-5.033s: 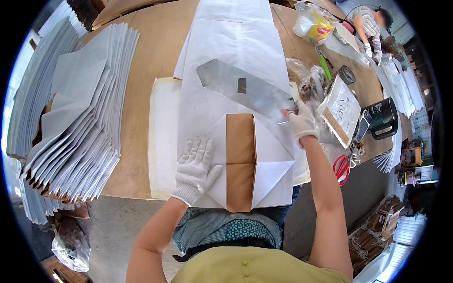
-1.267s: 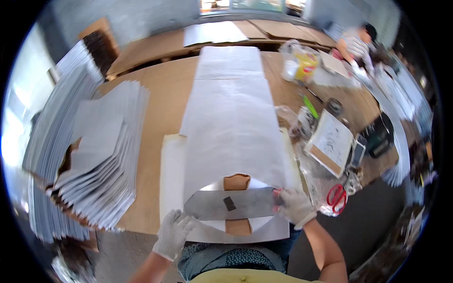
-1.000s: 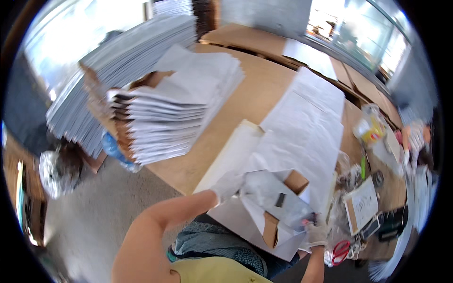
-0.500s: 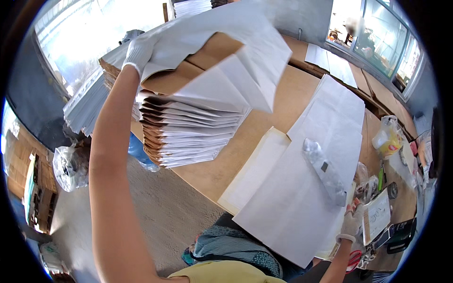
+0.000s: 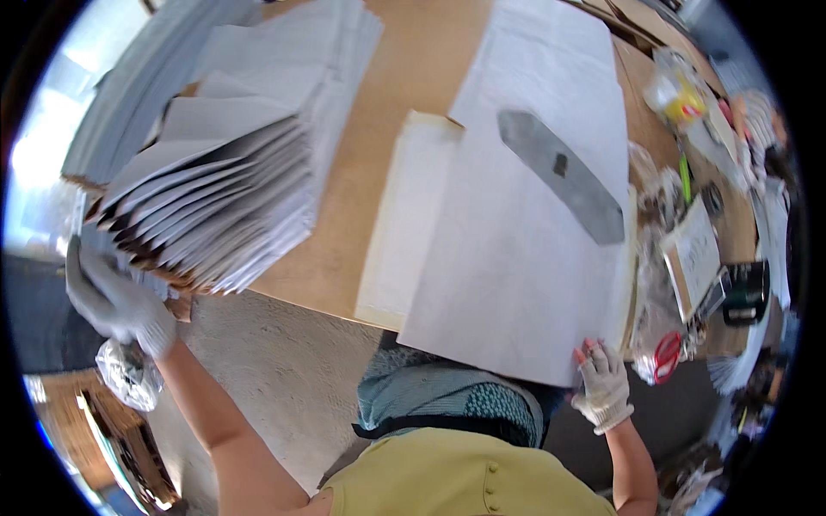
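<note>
My left hand (image 5: 119,301), in a white knit glove, is beside the near left corner of a fanned stack of white paper bags (image 5: 249,202) with brown insides. Its fingers are stretched out and nothing shows in them. My right hand (image 5: 604,387), gloved with bare fingertips, is at the near right corner of a large white paper sheet (image 5: 508,284). Its fingers are apart; whether they touch the sheet I cannot tell. On the sheet lies a long grey plate (image 5: 568,176) with pointed ends and a small dark block (image 5: 560,164) on it.
A cream-edged sheet (image 5: 400,232) lies under the white one on the brown tabletop (image 5: 344,258). At right are red-handled scissors (image 5: 667,357), a white board (image 5: 690,258), a black box (image 5: 745,292), a green cutter (image 5: 685,176) and plastic bags (image 5: 675,90). Another person (image 5: 757,129) is at far right.
My left hand has let go of the lifted paper, which now lies on the stack, and has moved down and left. My right hand has moved to the sheet's near corner. The view has tilted down.
</note>
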`<state>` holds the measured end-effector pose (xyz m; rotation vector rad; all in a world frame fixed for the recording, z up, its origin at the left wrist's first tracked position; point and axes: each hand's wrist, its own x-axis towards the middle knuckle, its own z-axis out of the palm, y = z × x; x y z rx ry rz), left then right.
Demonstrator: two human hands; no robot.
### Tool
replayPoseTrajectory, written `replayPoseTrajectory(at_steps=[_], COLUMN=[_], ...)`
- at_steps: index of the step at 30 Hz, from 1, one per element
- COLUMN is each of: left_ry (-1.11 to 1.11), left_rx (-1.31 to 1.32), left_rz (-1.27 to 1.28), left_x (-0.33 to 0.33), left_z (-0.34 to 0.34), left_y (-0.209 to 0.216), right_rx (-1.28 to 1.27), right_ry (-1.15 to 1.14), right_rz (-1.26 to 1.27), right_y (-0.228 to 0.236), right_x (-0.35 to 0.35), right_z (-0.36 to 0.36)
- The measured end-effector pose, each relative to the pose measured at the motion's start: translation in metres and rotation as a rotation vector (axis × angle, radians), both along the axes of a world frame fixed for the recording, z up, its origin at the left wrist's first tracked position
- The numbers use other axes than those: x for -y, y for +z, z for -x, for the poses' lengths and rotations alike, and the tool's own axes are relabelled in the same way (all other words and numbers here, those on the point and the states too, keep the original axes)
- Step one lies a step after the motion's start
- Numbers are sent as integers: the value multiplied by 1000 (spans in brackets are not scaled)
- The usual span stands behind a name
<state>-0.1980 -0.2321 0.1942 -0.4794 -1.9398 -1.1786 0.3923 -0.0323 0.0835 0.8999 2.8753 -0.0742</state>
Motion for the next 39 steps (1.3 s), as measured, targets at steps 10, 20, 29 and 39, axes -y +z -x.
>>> replayPoseTrajectory(at_steps=[10,20,29,39], left_ry=[-1496,-1111,-996,-880], left_rx=[-180,1139,307,-273], left_rz=[1089,280,719,828], left_x=[-117,-156,-177,-212], left_z=[-112,-184,-176,-198], left_y=[-160,-185,-199,-220], right_rx=[-149,-1449,-731,-483], right_ry=[-58,-1047,-945,-942], right_rz=[119,140,126,114], right_y=[25,-64,-84,-77], right_x=[-50,-88,-131,-149], right_z=[-20,2,34,53])
